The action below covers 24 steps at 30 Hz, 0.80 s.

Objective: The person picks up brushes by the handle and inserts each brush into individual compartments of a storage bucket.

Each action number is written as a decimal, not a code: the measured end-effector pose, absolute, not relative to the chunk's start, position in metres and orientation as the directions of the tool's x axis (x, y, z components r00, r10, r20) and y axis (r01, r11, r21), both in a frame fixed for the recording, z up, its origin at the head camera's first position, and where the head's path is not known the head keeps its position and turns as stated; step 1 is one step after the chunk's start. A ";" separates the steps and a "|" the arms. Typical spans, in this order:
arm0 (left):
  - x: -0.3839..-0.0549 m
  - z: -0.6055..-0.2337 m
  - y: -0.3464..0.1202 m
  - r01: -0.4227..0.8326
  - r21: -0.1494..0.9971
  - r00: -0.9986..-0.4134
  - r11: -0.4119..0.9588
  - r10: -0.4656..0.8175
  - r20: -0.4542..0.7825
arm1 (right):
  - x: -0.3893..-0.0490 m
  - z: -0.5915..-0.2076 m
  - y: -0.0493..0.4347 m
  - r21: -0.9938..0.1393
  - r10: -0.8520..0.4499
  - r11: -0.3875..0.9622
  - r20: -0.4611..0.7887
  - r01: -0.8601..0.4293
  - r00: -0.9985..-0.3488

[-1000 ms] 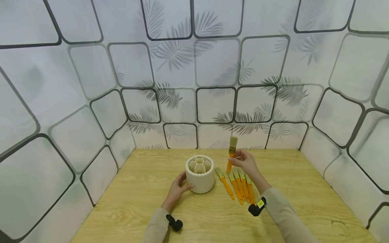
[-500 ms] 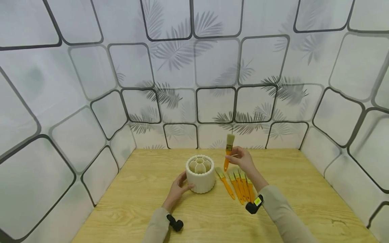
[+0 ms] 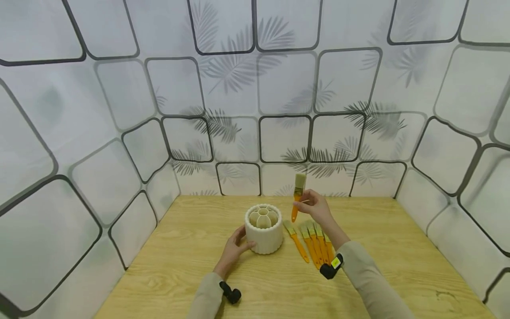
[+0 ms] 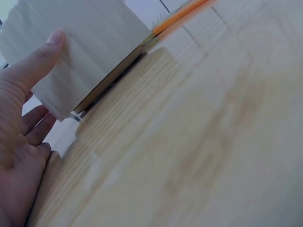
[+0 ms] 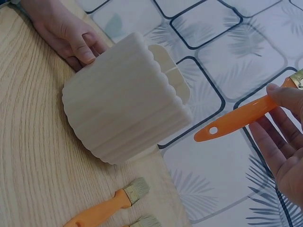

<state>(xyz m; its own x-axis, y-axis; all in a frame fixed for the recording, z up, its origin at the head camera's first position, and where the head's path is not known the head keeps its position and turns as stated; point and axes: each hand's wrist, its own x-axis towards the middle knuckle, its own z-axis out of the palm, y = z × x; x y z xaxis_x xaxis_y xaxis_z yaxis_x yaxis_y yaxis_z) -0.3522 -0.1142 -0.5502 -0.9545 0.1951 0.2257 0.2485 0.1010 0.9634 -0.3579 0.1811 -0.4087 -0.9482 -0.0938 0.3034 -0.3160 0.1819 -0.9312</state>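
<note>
A cream cylindrical holder (image 3: 264, 240) with a scalloped rim and inner dividers like flower petals stands upright on the table. My left hand (image 3: 231, 253) holds its left side; in the left wrist view the thumb (image 4: 45, 54) lies along the ribbed wall, the other fingers partly hidden behind. Right of the holder, my right hand (image 3: 318, 209) pinches a paintbrush (image 3: 297, 195) by its orange handle, raised above the table. Its pale bristles point up, and the handle's holed end hangs down, apart from the holder in the right wrist view.
One paintbrush (image 3: 298, 246) lies at a slant just right of the holder. Beside it several more orange-handled paintbrushes (image 3: 313, 248) lie side by side, partly under the right forearm. Patterned walls (image 3: 284, 137) enclose the wooden table (image 3: 179, 248) at the back and sides.
My right hand has moved left and slightly up with the paintbrush, nearer the holder. My left hand and the holder keep their place.
</note>
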 end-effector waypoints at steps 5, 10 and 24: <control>-0.340 -0.533 -0.113 0.241 0.966 -0.952 0.094 0.219 0.216 | -0.343 -0.391 0.172 -0.937 -0.095 0.174 0.289 -0.302 -0.953; -0.340 -0.533 -0.113 0.241 0.966 -0.951 0.099 0.225 0.214 | -0.349 -0.396 0.171 -0.943 -0.097 0.148 0.287 -0.299 -0.953; -0.340 -0.532 -0.112 0.251 0.963 -0.948 0.097 0.228 0.224 | -0.366 -0.409 0.166 -0.929 -0.083 0.168 0.319 -0.329 -0.944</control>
<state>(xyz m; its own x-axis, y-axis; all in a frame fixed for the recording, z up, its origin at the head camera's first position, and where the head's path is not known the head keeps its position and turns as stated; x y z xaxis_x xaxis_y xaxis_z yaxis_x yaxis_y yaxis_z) -0.3397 -0.1123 -0.5320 -0.9477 0.2276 0.2238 0.2508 0.0970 0.9632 -0.3655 0.1656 -0.4085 -0.9441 -0.0831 0.3190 -0.3288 0.1679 -0.9294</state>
